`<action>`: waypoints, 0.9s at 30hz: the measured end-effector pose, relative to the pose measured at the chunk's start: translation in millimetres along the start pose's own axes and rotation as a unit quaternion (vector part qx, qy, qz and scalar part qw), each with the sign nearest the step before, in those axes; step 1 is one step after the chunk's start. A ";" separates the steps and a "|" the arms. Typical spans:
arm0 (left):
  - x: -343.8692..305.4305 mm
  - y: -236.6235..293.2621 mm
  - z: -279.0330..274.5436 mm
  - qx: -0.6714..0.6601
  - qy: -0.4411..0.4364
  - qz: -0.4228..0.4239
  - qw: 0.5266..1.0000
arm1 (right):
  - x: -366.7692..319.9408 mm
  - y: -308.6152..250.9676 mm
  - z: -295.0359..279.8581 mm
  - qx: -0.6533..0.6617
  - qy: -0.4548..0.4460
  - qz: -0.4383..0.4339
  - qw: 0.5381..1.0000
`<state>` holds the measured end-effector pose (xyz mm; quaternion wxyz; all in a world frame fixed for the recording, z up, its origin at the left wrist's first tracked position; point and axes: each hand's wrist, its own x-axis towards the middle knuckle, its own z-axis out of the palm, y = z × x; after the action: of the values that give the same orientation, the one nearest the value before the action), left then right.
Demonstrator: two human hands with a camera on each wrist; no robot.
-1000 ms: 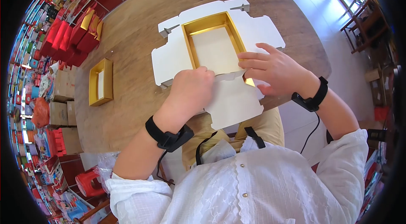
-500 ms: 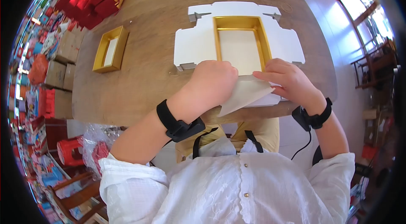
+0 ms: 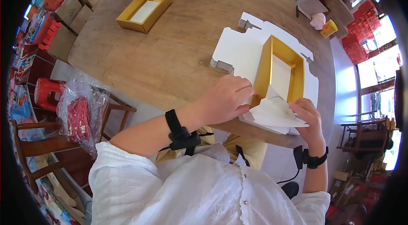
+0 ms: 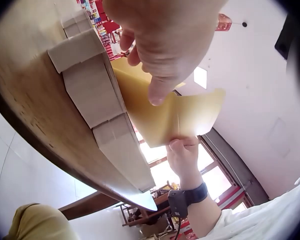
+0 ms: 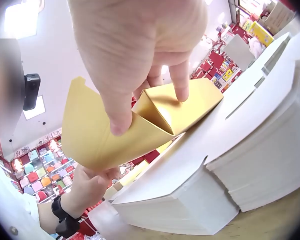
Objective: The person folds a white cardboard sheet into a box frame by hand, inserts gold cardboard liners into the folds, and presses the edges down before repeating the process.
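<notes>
Two hands work on one gold box (image 3: pixel 267 61), which sits on a single stack of white card blanks (image 3: pixel 240 46) near the wooden table's (image 3: pixel 182 51) close edge; the number of blanks in the stack cannot be told. Three of the box's walls stand upright, while its one near flap (image 3: pixel 274 112) slopes outward, pale inner face up, between the hands. The left hand (image 3: pixel 225 97) holds the near left corner in a nearly closed grip, thumb against the gold outer face and fingers curled behind the card. The right hand (image 3: pixel 308 116) pinches the opposite near corner, its thumb on the flap and a finger against the side wall, with only a small gap between them. Two black wrist cameras are worn, one per arm. A second gold box (image 3: pixel 155 19), all four walls up and its base white, lies well apart on the far left part of the table. At the table's far right are one yellow tub (image 3: pixel 328 29) and, just beside it, one pink soft object (image 3: pixel 317 21). To the left stand one red stool (image 3: pixel 46 93) and one wooden chair (image 3: pixel 38 148).
</notes>
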<state>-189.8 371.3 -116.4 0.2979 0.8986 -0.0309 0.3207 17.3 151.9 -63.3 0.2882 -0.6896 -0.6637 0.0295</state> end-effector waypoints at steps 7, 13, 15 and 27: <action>0.2 -9.6 4.6 0.025 -0.020 0.043 0.999 | 3.5 -7.4 1.5 0.009 -0.027 -0.006 1.000; 33.5 -1.0 -8.8 0.010 0.003 0.015 1.000 | -0.6 -9.5 4.6 0.032 -0.037 0.026 0.998; 37.7 -10.2 -4.1 0.009 -0.089 0.000 0.996 | 1.8 -13.9 8.3 0.035 -0.031 0.047 0.998; 52.9 -1.3 -14.0 -0.104 -0.225 -0.220 0.943 | -12.1 -5.5 25.0 0.110 0.078 0.167 0.977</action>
<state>-155.4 387.3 -77.0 0.4384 0.8957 0.0677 0.0313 0.4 149.3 -85.9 0.4039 -0.7549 -0.5078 0.0959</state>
